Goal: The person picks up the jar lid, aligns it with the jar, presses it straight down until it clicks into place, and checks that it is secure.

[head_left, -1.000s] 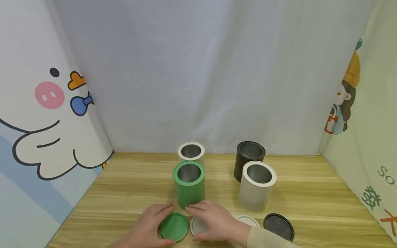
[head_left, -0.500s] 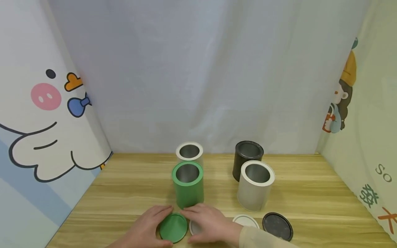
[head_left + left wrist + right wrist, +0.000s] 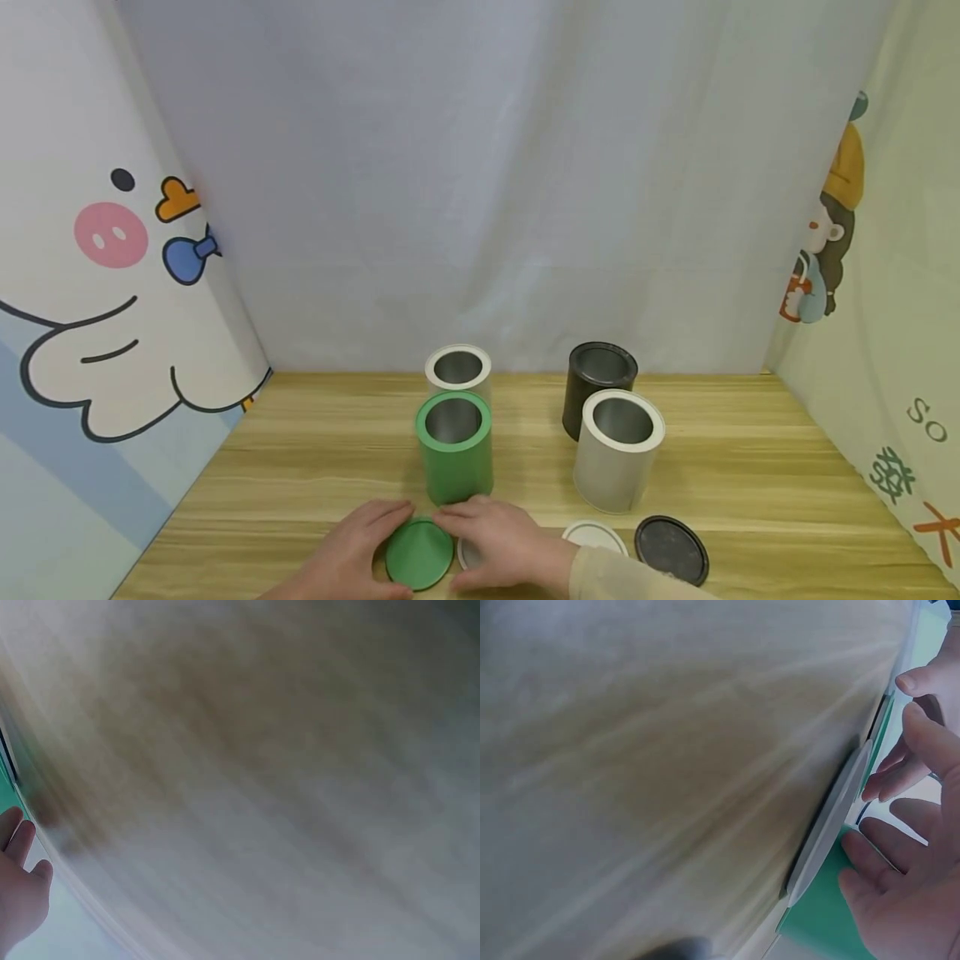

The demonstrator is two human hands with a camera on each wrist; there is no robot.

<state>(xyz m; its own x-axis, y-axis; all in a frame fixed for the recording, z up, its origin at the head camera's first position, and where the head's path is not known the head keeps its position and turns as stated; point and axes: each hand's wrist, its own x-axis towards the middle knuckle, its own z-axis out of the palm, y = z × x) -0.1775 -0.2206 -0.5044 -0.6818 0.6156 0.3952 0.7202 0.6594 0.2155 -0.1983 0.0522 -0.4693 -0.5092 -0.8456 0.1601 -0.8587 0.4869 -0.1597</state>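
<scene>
A round green lid (image 3: 419,554) lies flat on the table between both hands in the head view. My left hand (image 3: 345,552) curves along its left side, thumb and fingers spread apart. My right hand (image 3: 506,543) is on its other side, above a pale grey lid (image 3: 468,557) that it partly covers. In the right wrist view my right hand (image 3: 911,877) has loosely extended fingers, with the grey lid (image 3: 831,825) beside them. Just behind the hands stands an uncovered green can (image 3: 459,473). The left wrist view catches only part of my left hand (image 3: 22,889).
Behind the green can is a white can (image 3: 481,389). To the right stand a light grey can (image 3: 613,479) and a black can (image 3: 580,400), both uncovered. A white lid (image 3: 596,536) and a black lid (image 3: 672,550) lie near my right sleeve (image 3: 622,577).
The view has shifted slightly. My right hand has drawn a little left, toward the green lid. The cans and lids stay in place on the table.
</scene>
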